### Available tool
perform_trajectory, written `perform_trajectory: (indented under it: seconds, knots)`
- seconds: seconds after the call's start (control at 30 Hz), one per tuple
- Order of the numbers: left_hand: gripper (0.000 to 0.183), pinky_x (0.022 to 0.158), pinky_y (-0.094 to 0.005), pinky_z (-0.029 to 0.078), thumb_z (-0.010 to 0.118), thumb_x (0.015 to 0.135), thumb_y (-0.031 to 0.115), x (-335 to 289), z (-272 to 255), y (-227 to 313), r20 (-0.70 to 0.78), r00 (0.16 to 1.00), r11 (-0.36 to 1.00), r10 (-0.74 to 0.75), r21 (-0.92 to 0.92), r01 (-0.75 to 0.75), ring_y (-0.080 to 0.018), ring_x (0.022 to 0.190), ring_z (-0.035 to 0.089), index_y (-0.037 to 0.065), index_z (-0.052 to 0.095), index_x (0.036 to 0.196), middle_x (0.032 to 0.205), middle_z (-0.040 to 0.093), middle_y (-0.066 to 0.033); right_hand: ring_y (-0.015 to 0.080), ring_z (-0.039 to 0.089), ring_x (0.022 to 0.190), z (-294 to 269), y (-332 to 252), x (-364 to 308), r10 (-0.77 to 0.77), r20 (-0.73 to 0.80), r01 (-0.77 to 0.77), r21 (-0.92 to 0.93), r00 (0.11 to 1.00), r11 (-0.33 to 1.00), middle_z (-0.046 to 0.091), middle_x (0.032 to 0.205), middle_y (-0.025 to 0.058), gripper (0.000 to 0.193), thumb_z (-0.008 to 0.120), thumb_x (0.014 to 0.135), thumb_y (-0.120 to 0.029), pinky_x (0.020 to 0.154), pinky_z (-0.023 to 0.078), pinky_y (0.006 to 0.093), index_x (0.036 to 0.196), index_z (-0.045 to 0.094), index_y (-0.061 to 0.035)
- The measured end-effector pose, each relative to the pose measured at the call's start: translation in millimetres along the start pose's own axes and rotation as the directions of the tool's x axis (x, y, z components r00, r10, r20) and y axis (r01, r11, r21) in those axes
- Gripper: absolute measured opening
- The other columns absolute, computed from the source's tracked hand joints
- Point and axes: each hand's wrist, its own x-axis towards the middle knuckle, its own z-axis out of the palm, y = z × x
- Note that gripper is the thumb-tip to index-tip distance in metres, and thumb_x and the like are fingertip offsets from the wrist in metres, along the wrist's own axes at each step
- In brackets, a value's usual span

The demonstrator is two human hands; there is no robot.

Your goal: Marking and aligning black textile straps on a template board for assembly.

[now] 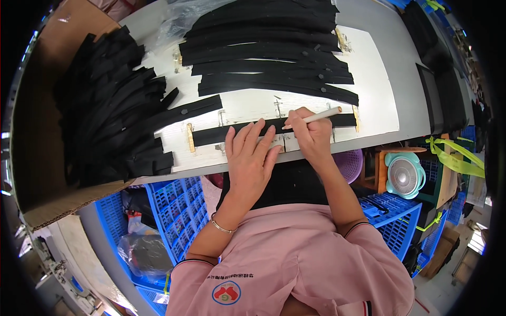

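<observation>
Right grip (314, 138) pinches white pen (322, 114); left grip (249, 160) lies spread on black strip (208, 136). Keep strip flat (squared to board marks (278, 107), I'd judge) while marking.

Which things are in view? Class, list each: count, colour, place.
Pen: one, white, right hand
Cloth strips: many, black, board and left pile
Board: one, white, tabletop
Tabletop: one, grey, centre
Box: one, brown, left
Plastic: one, clear, far side
Crates: several, blue, below tabletop
Basket: one, purple, right of centre
Fan: one, teal, right
Ribbons: several, lime, right
Rest: too unclear
Shirt: one, pink, below
Bracelet: one, silver, left wrist
Left hand: one, on strip
Right hand: one, around pen
</observation>
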Motion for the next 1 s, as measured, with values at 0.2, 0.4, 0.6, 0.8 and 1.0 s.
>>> perform_trajectory:
  seconds: [0.2, 0.4, 0.6, 0.8, 1.0]
  knots:
    - [0.037, 0.118, -0.0526, 0.031, 0.074, 0.092, 0.021, 0.3, 2.0, 0.1, -0.003, 1.000, 1.000, -0.005, 0.026, 0.005, -0.0296, 0.128, 0.055, 0.008, 0.072, 0.126, 0.137, 0.063, -0.0106, 0.0163, 0.060, 0.052, 0.2, 4.4, 2.6, -0.116, 0.052, 0.118, -0.039, 0.992, 0.992, 0.063, 0.060, 0.0084, 0.027, 0.062, 0.100, -0.014, 0.051, 0.044, 0.0318, 0.078, 0.067, 0.0020]
    - [0.036, 0.118, -0.0519, 0.031, 0.073, 0.093, 0.021, 0.3, 3.6, 1.0, 0.008, 1.000, 0.999, -0.014, 0.036, 0.014, -0.0293, 0.128, 0.054, 0.010, 0.073, 0.127, 0.138, 0.063, -0.0089, 0.0112, 0.059, 0.057, -9.3, 7.1, 2.1, -0.102, 0.149, 0.122, -0.134, 0.984, 0.983, 0.065, 0.065, 0.0067, 0.028, 0.061, 0.100, -0.012, 0.054, 0.044, 0.0279, 0.079, 0.069, 0.0040]
    - [0.033, 0.118, -0.0513, 0.030, 0.073, 0.094, 0.017, 0.6, 0.2, 1.8, 0.024, 0.999, 0.999, -0.026, 0.041, 0.025, -0.0293, 0.129, 0.054, 0.010, 0.073, 0.126, 0.138, 0.063, -0.0088, 0.0086, 0.055, 0.062, -47.6, 1.9, -4.5, -0.020, -0.059, 0.028, 0.141, 0.998, 0.990, 0.063, 0.070, 0.0051, 0.027, 0.057, 0.101, -0.010, 0.057, 0.043, 0.0268, 0.079, 0.068, 0.0042]
    - [0.031, 0.119, -0.0513, 0.030, 0.074, 0.092, 0.016, 3.5, 1.1, 7.2, 0.016, 0.999, 0.999, -0.038, 0.030, 0.037, -0.0298, 0.128, 0.055, 0.010, 0.075, 0.123, 0.136, 0.064, -0.0101, 0.0071, 0.053, 0.065, -94.7, 19.4, 6.9, 0.148, -0.176, -0.141, 0.049, 0.973, 0.989, 0.061, 0.070, 0.0031, 0.030, 0.057, 0.104, -0.011, 0.061, 0.043, 0.0248, 0.081, 0.069, 0.0050]
    - [0.027, 0.116, -0.0528, 0.033, 0.077, 0.089, 0.017, 28.5, 21.3, 33.0, -0.023, 1.000, 0.998, -0.006, -0.066, 0.005, -0.0290, 0.122, 0.058, 0.006, 0.075, 0.114, 0.128, 0.067, -0.0102, 0.0071, 0.052, 0.063, -90.8, 23.2, 7.5, 0.086, -0.175, -0.076, 0.063, 0.981, 0.995, 0.061, 0.070, 0.0028, 0.027, 0.060, 0.103, -0.012, 0.059, 0.043, 0.0253, 0.083, 0.069, 0.0048]
